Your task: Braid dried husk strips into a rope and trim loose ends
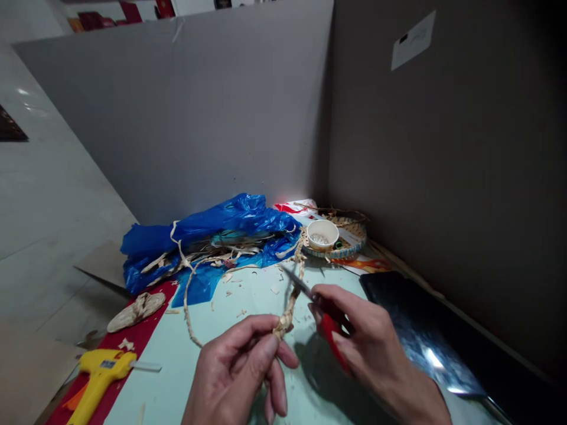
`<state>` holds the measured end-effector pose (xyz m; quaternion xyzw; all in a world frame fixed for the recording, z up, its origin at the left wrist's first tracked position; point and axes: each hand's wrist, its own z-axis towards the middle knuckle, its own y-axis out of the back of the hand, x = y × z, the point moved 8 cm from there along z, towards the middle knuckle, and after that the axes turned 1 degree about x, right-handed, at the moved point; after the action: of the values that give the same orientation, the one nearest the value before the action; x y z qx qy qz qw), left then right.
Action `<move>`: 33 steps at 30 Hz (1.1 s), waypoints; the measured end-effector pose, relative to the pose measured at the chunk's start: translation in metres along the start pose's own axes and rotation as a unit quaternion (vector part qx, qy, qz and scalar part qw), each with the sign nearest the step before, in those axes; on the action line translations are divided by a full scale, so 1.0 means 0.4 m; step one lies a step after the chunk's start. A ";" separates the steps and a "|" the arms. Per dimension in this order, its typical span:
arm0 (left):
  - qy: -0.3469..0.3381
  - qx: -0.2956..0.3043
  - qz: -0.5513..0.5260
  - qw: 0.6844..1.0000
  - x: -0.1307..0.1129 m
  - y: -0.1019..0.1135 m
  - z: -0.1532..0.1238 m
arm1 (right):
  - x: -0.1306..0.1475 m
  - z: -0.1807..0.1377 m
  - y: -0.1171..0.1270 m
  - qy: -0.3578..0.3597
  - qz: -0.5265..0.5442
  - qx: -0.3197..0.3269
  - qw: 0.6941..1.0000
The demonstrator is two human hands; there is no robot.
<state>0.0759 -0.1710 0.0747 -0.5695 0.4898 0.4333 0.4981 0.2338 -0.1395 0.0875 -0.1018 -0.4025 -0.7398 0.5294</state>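
Between the thumb and fingers of my left hand [245, 366] is pinched a braided cord of straw-coloured fibre [289, 310]. The braid runs away from me toward the round basket, and a thinner twisted strand [188, 307] loops out on the left toward the blue bag. My right hand [367, 336] grips red-handled scissors [330, 333] just right of the braid. Their dark blades [297, 281] point up and left, in front of or against the braid; I cannot tell whether they touch it. Part of the handles is hidden by my fingers.
A blue plastic bag [239, 215] with loose fibre strips lies at the back. Behind right, a woven basket [354, 245] holds a white cup [322, 232]. On the left are a small woven slipper [136, 311] and a yellow glue gun [104, 372]. A dark glossy panel [425, 330] lies right.
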 end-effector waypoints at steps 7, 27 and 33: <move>0.046 0.073 0.052 0.995 0.050 -0.022 0.004 | -0.105 -0.009 -0.057 -0.335 0.387 0.019 0.859; 0.106 0.053 0.004 0.993 0.100 -0.026 0.014 | -0.073 0.009 -0.059 -0.291 0.484 0.057 0.823; 0.050 -0.012 0.057 0.997 0.073 -0.005 0.008 | -0.083 0.007 -0.048 -0.348 0.430 0.023 0.833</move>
<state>0.0822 -0.1715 0.0458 -0.5677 0.5403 0.4376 0.4408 0.2303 -0.1118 0.0608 -0.5036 -0.4927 -0.3439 0.6208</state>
